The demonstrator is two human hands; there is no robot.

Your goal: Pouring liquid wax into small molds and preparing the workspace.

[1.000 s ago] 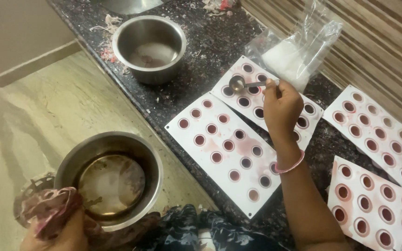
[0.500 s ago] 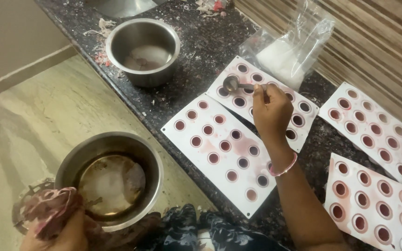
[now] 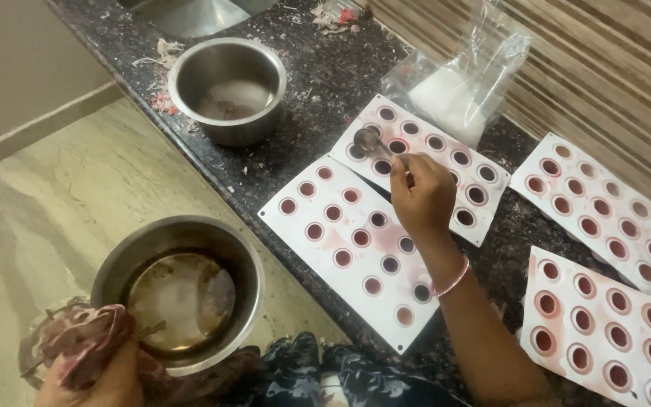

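Note:
My right hand (image 3: pixel 421 197) grips a small metal spoon (image 3: pixel 371 141), its bowl hovering over the left end of a white mould tray (image 3: pixel 491 197) with round cavities. A second white mould tray (image 3: pixel 307 205) with dark red filled cavities lies just below it on the dark speckled counter (image 3: pixel 318 90). My left hand (image 3: pixel 107 373) is at the bottom left, wrapped in a patterned cloth (image 3: pixel 77 339), holding the rim of a steel bowl (image 3: pixel 254 275) with brownish liquid in it.
A steel pot (image 3: pixel 227 87) with a pale residue stands at the back. A clear plastic bag of white powder (image 3: pixel 457 94) leans behind the trays. Two more white mould trays (image 3: pixel 559 192) (image 3: pixel 566 332) lie at the right. A steel sink (image 3: pixel 190 15) is at the top.
My right hand has drawn the spoon slightly left and nearer across the upper tray. The view has shifted a little. My left hand still holds the bowl.

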